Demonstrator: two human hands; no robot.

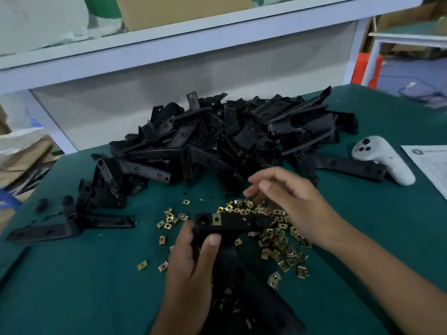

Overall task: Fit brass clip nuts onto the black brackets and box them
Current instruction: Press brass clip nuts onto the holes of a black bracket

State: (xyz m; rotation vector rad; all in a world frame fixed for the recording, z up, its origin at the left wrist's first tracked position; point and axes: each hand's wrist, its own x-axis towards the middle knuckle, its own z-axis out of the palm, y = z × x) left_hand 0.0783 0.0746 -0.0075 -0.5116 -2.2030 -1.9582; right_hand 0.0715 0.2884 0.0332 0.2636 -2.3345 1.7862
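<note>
My left hand grips a black bracket by its lower part, holding it over the green table. One brass clip nut sits on the bracket's upper arm. My right hand hovers with spread, slightly bent fingers over the scattered heap of loose brass clip nuts, fingertips close to the nuts near the bracket's far end; I cannot tell whether it holds one. A big pile of black brackets lies behind.
A white handheld controller and a printed sheet lie at the right. Two loose brackets rest at the left. A white shelf frame with cardboard boxes stands behind the table. A dark object lies near my wrists.
</note>
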